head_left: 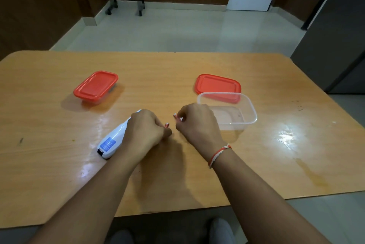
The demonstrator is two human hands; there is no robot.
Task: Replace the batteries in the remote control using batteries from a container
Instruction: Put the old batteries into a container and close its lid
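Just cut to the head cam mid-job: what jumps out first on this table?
The two hands meet at the table's middle: the left hand and the right hand each pinch a small battery. Under the left hand lies the white remote, face down. Behind the right hand stands an open clear container with its red lid lying just beyond it, while a second, closed red-lidded container sits far left.
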